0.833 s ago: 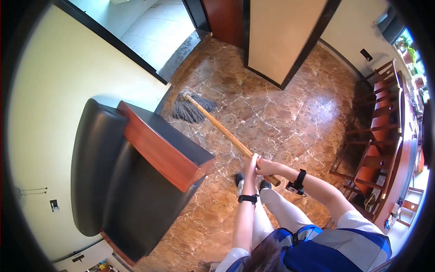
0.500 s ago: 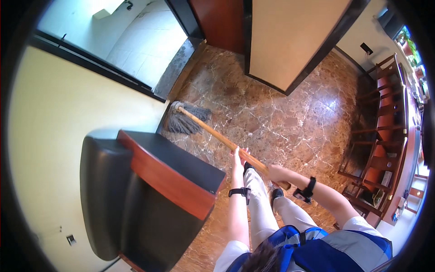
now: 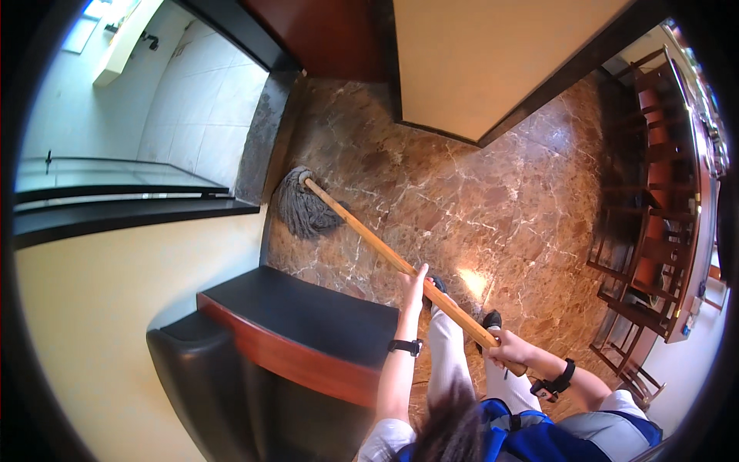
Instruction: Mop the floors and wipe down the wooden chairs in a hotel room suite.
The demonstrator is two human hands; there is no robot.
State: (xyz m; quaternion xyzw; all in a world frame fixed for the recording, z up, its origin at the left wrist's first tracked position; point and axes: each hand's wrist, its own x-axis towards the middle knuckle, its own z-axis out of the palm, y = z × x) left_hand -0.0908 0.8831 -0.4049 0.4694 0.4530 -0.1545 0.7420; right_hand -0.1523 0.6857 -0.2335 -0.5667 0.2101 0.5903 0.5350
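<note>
A mop with a long wooden handle [image 3: 377, 245] slants from lower right to upper left ahead of me. Its grey string head [image 3: 306, 209] rests on the floor beside the wall corner, close to the doorway sill. My left hand [image 3: 414, 286] is closed round the middle of the handle. Nearer to my body, my right hand [image 3: 511, 348] grips the handle close to its end. Each wrist carries a dark strap with a small device.
Brown marbled tile [image 3: 493, 208] covers the floor. A black bench with a reddish wooden edge [image 3: 300, 368] stands at my left. Beyond a dark stone sill [image 3: 265, 135] lies a pale tiled room. A dark-edged cream wall [image 3: 493, 65] juts in ahead; wooden chairs [image 3: 654, 246] line the right.
The view has shifted. My right hand and the handle's near end have moved lower and to the right in view. The mop head stays near the wall corner, its strands bunched more closely.
</note>
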